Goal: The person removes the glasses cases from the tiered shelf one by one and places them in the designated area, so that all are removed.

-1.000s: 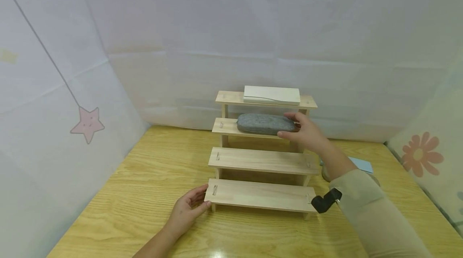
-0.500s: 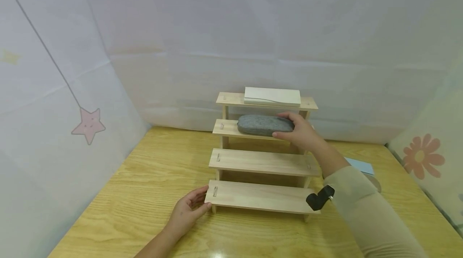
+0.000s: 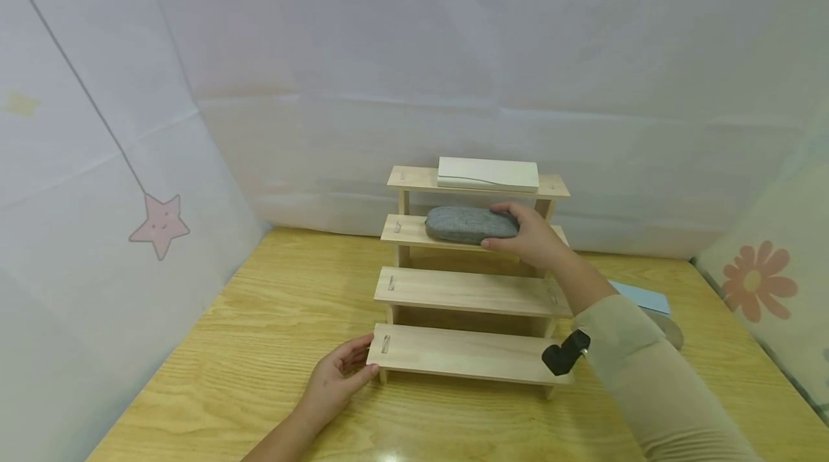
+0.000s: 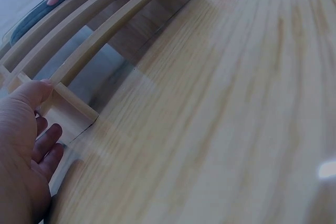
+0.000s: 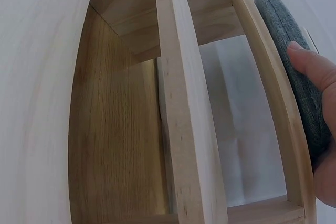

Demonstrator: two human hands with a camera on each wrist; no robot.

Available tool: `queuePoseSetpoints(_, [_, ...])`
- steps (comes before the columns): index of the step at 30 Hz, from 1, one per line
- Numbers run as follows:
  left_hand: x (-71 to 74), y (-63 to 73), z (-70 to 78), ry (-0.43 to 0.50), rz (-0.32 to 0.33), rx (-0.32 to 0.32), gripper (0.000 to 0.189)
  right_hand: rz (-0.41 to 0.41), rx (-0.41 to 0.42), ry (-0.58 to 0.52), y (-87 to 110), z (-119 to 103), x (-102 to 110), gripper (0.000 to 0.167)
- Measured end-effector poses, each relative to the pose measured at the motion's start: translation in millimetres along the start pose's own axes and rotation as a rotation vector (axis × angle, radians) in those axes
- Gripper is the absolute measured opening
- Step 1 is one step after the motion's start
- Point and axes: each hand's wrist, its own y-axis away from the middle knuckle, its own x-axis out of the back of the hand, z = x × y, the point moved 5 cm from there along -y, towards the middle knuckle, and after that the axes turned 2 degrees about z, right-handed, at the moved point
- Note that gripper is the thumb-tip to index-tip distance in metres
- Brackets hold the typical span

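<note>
The right hand (image 3: 527,235) is clamped on the right end of a grey case (image 3: 463,224), thumb along its front side and fingers over the back. The case lies on the second shelf from the top of a wooden stand (image 3: 473,354), close to that shelf's front edge, its left end just short of the left edge. The left hand (image 3: 333,379) grips the left end of the lowest shelf, thumb at the front corner (its other fingers loosely bent). A white box (image 3: 488,174) rests on the top shelf, inside both side edges. A light-blue flat item (image 3: 644,298), partly behind the sleeve (image 3: 648,368), is between the stand and the right edge of the desk (image 3: 291,289).
</note>
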Motion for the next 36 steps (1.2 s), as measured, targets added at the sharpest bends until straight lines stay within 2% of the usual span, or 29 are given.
queuePoseSetpoints(20, [0.2,1.4,-0.2,0.013,-0.021,0.018,0.052,0.041,-0.025,-0.054,4.8,0,0,0.077])
queuePoseSetpoints(28, [0.3,-0.2,-1.3,0.014,-0.01,0.002,0.051,0.04,-0.053,-0.098,12.0,-1,7,0.08])
queuePoseSetpoints(36, [0.3,-0.1,-0.6,0.015,-0.005,0.014,0.05,0.035,-0.068,-0.086,21.4,0,19,0.08])
